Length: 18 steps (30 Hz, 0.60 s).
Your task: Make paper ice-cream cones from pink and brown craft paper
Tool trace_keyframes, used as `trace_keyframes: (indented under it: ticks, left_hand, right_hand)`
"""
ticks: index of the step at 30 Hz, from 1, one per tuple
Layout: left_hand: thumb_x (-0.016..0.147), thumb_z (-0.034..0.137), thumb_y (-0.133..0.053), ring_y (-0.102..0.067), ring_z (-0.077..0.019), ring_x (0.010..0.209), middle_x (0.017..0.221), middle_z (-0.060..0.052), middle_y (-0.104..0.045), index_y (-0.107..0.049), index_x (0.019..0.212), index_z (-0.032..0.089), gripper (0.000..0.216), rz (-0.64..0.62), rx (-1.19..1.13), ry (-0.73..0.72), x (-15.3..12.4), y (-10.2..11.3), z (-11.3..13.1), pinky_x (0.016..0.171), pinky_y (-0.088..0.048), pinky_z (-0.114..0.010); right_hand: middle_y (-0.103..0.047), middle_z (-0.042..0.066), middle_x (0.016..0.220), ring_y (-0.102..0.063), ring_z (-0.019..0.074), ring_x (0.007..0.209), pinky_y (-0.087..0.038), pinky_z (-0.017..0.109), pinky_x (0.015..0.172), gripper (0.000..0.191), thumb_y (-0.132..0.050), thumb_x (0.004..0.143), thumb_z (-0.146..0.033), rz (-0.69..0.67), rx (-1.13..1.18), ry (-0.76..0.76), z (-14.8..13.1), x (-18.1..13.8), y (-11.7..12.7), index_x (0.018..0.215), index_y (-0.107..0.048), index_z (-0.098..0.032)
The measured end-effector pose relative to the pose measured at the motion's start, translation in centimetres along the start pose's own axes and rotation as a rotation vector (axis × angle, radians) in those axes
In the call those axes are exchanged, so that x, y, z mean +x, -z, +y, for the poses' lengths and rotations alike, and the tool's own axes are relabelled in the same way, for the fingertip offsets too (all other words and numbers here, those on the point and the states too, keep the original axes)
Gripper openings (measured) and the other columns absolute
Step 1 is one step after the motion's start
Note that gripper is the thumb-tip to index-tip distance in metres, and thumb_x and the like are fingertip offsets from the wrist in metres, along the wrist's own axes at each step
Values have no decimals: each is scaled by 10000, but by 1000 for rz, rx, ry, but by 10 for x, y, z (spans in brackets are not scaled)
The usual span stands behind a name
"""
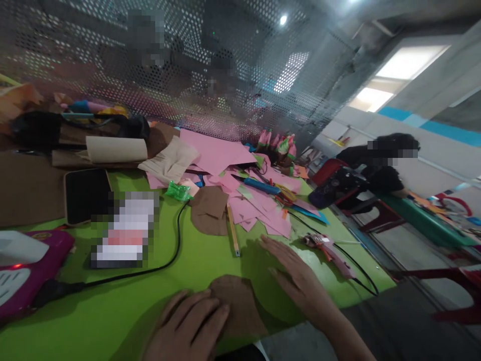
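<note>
Brown piece (240,306): likely light, creases easily; take by edge. Your left grip (188,321) covers one side, pinch unclear; right grip (296,271) loosely spread, empty.

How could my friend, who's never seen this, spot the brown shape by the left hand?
Find the green tabletop and look along its near edge. There the left hand partly covers the brown shape. Unlike the rounded brown sheet farther back beside the yellow pencil, this one has fingers over it.
</note>
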<state>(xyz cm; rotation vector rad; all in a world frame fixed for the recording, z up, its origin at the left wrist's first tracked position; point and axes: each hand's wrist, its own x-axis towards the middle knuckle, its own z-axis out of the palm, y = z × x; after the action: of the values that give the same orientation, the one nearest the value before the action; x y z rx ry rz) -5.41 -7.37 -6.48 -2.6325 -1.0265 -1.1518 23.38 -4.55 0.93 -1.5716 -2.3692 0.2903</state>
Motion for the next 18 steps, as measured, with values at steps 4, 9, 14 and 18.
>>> trace_keyframes:
  ticks: [4,9,14,18]
  left_hand:
    - [908,152,-473,-725,-134,849,1009,48,-775,-657,1185,248,346,4,-15,-69,13,17,-13,748,-555,-252]
    - [911,163,-480,-722,-146,800,950,9,-773,-668,1130,244,300,32,-248,139,40,37,-19,679,-571,-249]
    - [910,278,-547,-709,-178,783,882,1,-760,-730,968,256,193,2,-640,649,73,46,-19,662,-561,-265]
    - [866,329,-575,-690,-197,798,824,-8,-740,-735,972,229,216,-42,-980,850,98,46,-27,680,-548,-284]
  right_hand:
    - [-443,108,1522,-401,284,1406,-354,532,1141,509,-504,957,-280,-43,-51,20,3,4,-8,1458,-437,-217]
    - [-502,73,1484,-446,261,1378,-393,495,1128,498,-510,910,-153,-49,14,43,-4,-8,-4,1396,-504,-261]
    - [-636,88,1338,-574,264,1248,-486,484,1030,436,-486,906,-135,30,15,22,4,9,-1,1320,-569,-242]
    - [-708,88,1183,-642,261,1110,-530,465,934,374,-485,909,-128,120,-10,8,10,23,-8,1238,-611,-254]
